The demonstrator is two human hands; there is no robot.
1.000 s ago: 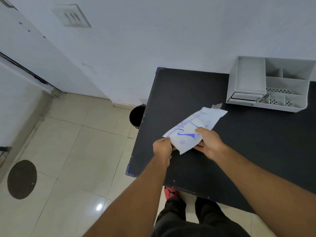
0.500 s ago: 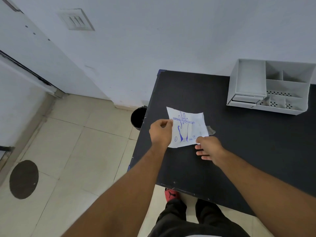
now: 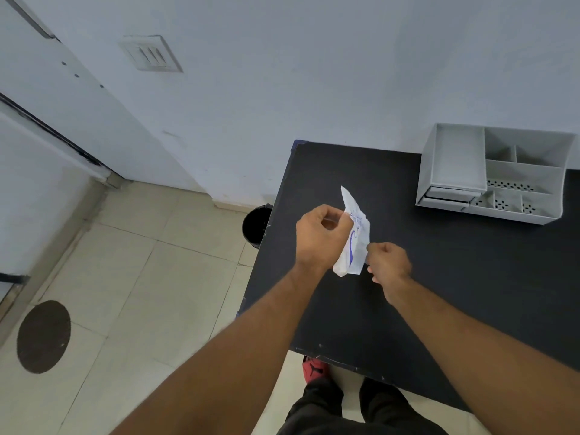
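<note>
Here, seen from the head camera, a person holds a white paper packet (image 3: pixel 357 243) with blue print above the near left part of a black table (image 3: pixel 455 284). The packet stands almost on edge. The left hand (image 3: pixel 323 237) grips its left side, fingers curled round it. The right hand (image 3: pixel 389 262) pinches its lower right edge with curled fingers. A grey desk organiser (image 3: pixel 452 158) sits at the far right. A black bin (image 3: pixel 255 226) stands on the floor, left of the table.
</note>
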